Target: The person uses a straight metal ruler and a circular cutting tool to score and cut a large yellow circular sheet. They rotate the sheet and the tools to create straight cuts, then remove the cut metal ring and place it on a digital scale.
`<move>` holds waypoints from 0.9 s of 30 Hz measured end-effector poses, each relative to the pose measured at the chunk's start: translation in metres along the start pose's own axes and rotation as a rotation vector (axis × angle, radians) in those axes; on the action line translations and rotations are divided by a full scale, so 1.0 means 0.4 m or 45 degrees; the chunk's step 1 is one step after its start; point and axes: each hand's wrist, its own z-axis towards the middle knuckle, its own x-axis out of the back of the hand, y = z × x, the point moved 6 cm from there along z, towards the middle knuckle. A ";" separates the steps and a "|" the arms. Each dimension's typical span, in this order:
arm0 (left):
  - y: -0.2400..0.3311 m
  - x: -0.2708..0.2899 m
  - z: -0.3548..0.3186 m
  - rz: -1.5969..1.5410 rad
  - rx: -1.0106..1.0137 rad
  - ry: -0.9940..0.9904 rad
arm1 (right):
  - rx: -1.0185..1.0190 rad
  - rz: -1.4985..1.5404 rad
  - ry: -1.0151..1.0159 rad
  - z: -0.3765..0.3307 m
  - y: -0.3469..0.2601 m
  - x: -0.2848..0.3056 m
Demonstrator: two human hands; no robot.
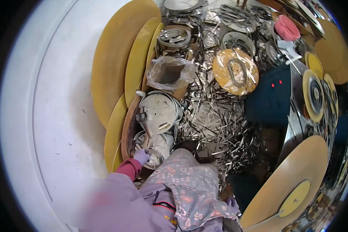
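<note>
My left hand, in a pale purple glove, reaches over the rim of a low round tin with strips and scraps in it. Its fingers look bent together, but what lies between them is too small to make out. Just beyond the fingertips rests a hammer-like tool with a metal head and a tan handle. Behind that stands a round container with a pale, spotted top. My right hand, gloved too, hangs low beside the flowered apron; the cloth partly covers it and its fingers are hard to see.
Large yellow discs lean against the white wall at left. A plastic-lined box stands farther off. Cut strips litter the floor. To the right are a dark cabinet with red lights, a big tan disc and a pink bowl.
</note>
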 end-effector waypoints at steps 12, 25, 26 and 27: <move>0.123 -0.017 0.081 -0.525 0.238 0.162 | 0.821 -0.214 -0.530 0.548 -0.967 -0.248; 0.495 0.474 0.888 -0.401 -0.533 0.608 | 0.934 0.104 -0.388 0.850 -1.472 -1.249; 0.527 0.512 0.928 -0.335 -0.511 0.657 | 0.745 0.073 -0.397 0.893 -1.453 -1.344; 0.529 0.504 1.013 -0.308 -0.518 0.645 | 0.527 0.049 -0.417 0.937 -1.424 -1.441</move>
